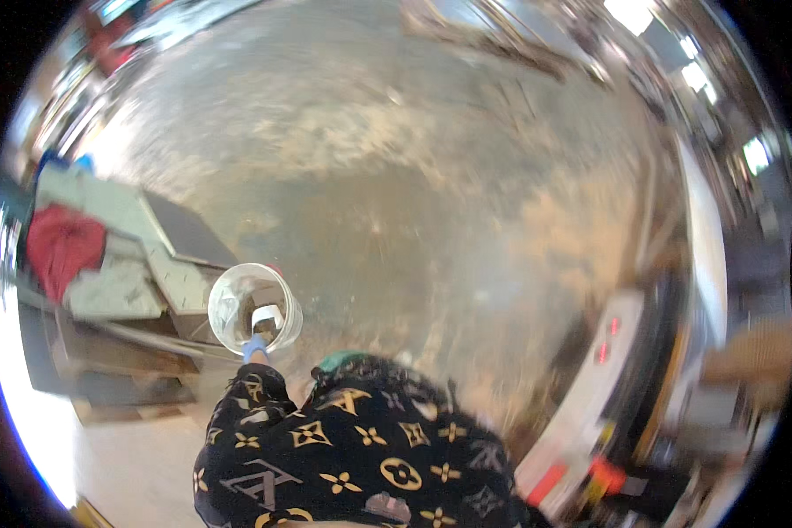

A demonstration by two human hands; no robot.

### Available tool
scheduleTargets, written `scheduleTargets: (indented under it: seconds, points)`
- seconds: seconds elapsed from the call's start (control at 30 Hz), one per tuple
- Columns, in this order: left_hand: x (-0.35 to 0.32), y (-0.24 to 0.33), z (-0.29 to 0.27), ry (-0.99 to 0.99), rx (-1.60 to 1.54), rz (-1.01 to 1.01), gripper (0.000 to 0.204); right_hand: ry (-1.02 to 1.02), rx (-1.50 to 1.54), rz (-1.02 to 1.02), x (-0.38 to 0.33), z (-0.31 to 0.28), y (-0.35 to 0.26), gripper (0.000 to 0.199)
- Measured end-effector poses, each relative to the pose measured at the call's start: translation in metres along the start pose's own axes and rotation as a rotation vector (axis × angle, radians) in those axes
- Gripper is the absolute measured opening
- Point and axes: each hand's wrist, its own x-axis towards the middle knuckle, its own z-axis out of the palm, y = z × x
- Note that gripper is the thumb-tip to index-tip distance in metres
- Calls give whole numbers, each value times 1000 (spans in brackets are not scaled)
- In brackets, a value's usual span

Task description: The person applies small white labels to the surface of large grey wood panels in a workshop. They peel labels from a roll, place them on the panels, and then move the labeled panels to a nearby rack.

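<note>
Dusty concrete floor [431,194], blurred by motion. Left hand [255,348] in a blue glove — fingers closed on the rim of a clear plastic bucket [253,308], held out ahead of the patterned black sleeve [264,396]. Left of the bucket: stacked grey slabs [141,255] with a red cloth [62,246] on them. Right hand not visible.

A dusty concrete floor [396,167] fills most of the view, mottled with pale, sandy patches (blurred throughout). At the left stand stacked grey slabs on a wooden pallet [114,352], a red cloth [62,246] draped over them. Bright ceiling lights [634,13] glare at upper right above a white machine [590,387].
</note>
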Motion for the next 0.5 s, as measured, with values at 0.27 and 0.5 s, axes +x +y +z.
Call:
scheduleTargets:
  seconds: [0.27,0.5]
  points:
    - [-150,178,143,-410,131,8,63,-25,573,165,134,-57,-46,40]
    - [-83,283,258,-826,126,270,55,108,271,-91,174,-86,-156,39]
